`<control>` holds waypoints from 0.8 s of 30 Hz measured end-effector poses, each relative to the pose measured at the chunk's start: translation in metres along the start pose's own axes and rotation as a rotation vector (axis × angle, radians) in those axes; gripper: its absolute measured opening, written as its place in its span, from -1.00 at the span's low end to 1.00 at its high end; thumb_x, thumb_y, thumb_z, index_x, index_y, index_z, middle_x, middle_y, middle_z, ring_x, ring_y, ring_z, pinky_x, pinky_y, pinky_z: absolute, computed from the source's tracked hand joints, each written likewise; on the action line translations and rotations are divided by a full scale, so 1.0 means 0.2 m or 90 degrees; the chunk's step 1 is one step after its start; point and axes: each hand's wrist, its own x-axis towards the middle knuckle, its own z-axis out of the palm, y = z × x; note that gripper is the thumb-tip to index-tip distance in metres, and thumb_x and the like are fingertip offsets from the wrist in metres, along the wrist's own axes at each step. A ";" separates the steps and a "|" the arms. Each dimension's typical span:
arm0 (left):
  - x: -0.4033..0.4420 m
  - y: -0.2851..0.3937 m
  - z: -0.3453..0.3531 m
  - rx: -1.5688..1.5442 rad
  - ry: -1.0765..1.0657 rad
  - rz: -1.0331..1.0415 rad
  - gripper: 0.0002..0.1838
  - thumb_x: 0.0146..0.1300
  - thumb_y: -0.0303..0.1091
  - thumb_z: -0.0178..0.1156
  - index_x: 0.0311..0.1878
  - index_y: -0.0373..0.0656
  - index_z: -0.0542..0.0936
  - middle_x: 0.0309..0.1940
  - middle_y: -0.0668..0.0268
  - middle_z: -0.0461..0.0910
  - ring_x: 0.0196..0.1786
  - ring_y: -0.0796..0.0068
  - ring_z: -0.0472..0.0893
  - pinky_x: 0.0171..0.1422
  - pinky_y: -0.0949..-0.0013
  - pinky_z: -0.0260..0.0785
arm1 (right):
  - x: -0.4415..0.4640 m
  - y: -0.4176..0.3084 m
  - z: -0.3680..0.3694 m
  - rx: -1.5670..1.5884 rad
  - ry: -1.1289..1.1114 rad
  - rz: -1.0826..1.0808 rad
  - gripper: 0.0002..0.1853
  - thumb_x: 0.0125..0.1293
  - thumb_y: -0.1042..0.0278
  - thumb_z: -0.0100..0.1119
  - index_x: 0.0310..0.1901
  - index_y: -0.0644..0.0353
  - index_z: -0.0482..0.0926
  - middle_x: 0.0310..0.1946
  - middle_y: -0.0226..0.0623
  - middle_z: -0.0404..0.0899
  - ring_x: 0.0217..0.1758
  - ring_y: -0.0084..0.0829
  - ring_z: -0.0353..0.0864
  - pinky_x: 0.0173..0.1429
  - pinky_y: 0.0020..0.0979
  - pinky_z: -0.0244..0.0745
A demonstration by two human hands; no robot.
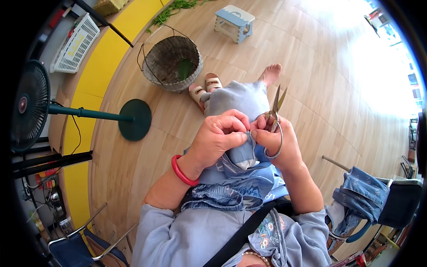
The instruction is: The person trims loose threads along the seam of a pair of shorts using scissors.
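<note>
My left hand (218, 133), with a red bangle (182, 171) at its wrist, pinches the edge of a blue denim garment (262, 178) between thumb and fingertips. Close beside it, my right hand (284, 140) holds a pair of scissors (276, 107) by a looped handle, blades up and slightly apart. Its thumb and finger also pinch the same edge of cloth. The garment lies bunched over my lap, its gathered waistband (213, 198) nearest my body. What exactly is between the fingertips is too small to make out.
A wicker basket (153, 58) with a green leaf inside stands ahead, near sandals (213, 82) and a small step stool (235, 20). A green fan (135, 120) is at left. Another blue garment (362, 193) hangs over a chair (402, 202) at right.
</note>
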 end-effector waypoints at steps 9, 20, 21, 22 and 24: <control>0.00 0.03 0.01 0.020 0.016 -0.046 -0.96 0.07 -0.62 0.14 -0.42 -0.30 0.56 -0.22 0.34 0.50 -0.20 0.65 0.44 -0.08 0.57 0.28 | -0.09 -0.06 -0.10 -0.221 -0.014 -0.080 -0.50 0.28 -0.08 -0.01 -0.58 0.23 0.47 -0.61 -0.40 0.48 -0.54 -0.64 0.39 -0.45 -0.58 0.26; 0.02 0.03 0.02 0.064 0.014 -0.026 -0.96 0.09 -0.65 0.13 -0.41 -0.33 0.54 -0.23 0.34 0.50 -0.21 0.67 0.44 -0.08 0.58 0.29 | -0.21 -0.10 -0.19 -0.264 -0.256 0.225 -0.37 0.25 -0.26 0.06 -0.65 0.23 0.46 -0.76 -0.43 0.43 -0.68 -0.64 0.41 -0.60 -0.58 0.24; 0.01 0.02 0.03 0.055 0.015 -0.026 -0.97 0.09 -0.65 0.13 -0.41 -0.33 0.54 -0.23 0.34 0.50 -0.21 0.68 0.44 -0.09 0.58 0.29 | -0.21 -0.10 -0.19 -0.263 -0.257 0.224 -0.37 0.25 -0.26 0.06 -0.65 0.23 0.46 -0.76 -0.43 0.43 -0.68 -0.64 0.41 -0.60 -0.58 0.24; 0.01 0.02 0.03 0.045 0.016 -0.027 -0.97 0.10 -0.65 0.14 -0.40 -0.33 0.54 -0.23 0.34 0.49 -0.21 0.68 0.44 -0.09 0.58 0.29 | -0.21 -0.10 -0.19 -0.265 -0.259 0.232 -0.38 0.25 -0.24 0.06 -0.65 0.23 0.46 -0.76 -0.43 0.43 -0.69 -0.65 0.40 -0.61 -0.58 0.23; 0.01 0.02 0.02 0.049 0.012 -0.028 -0.97 0.10 -0.65 0.14 -0.40 -0.34 0.54 -0.23 0.34 0.49 -0.21 0.68 0.43 -0.09 0.59 0.29 | -0.20 -0.10 -0.19 -0.267 -0.259 0.241 -0.39 0.26 -0.23 0.07 -0.66 0.23 0.46 -0.76 -0.44 0.42 -0.69 -0.65 0.39 -0.61 -0.58 0.23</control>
